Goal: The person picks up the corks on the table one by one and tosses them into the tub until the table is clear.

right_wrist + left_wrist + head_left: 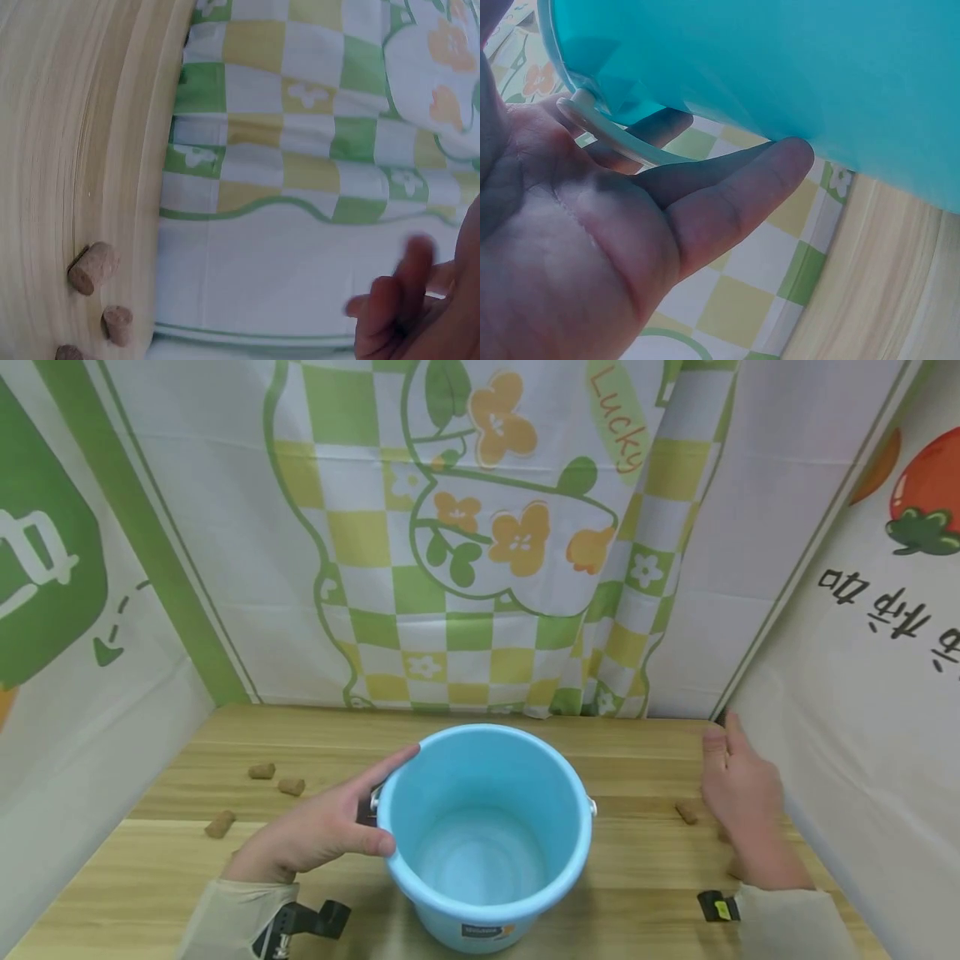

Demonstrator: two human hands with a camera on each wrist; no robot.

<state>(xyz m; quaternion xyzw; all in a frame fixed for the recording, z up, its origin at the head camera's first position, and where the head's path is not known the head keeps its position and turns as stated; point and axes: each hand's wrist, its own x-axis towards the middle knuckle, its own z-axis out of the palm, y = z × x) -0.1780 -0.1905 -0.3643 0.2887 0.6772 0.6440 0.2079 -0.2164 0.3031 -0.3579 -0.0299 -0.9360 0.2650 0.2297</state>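
Note:
A light-blue plastic bucket (483,906) stands in the middle of the head view, mouth up, and nothing shows inside it. My left hand (322,827) holds its left side, thumb at the near rim and index finger along the far rim. In the left wrist view the fingers (735,206) lie against the bucket's outer wall, beside the pale handle (615,135). Off to the right, above the table, my right hand (746,785) holds nothing that shows; its fingers are loosely bent. The nearest cork (686,812) lies left of it.
More corks lie about: several on the left, including one cork (221,824) near the table edge, and others partly behind the right forearm. The wooden table (637,860) is bounded by fabric walls, with a checked printed curtain (487,635) at the back.

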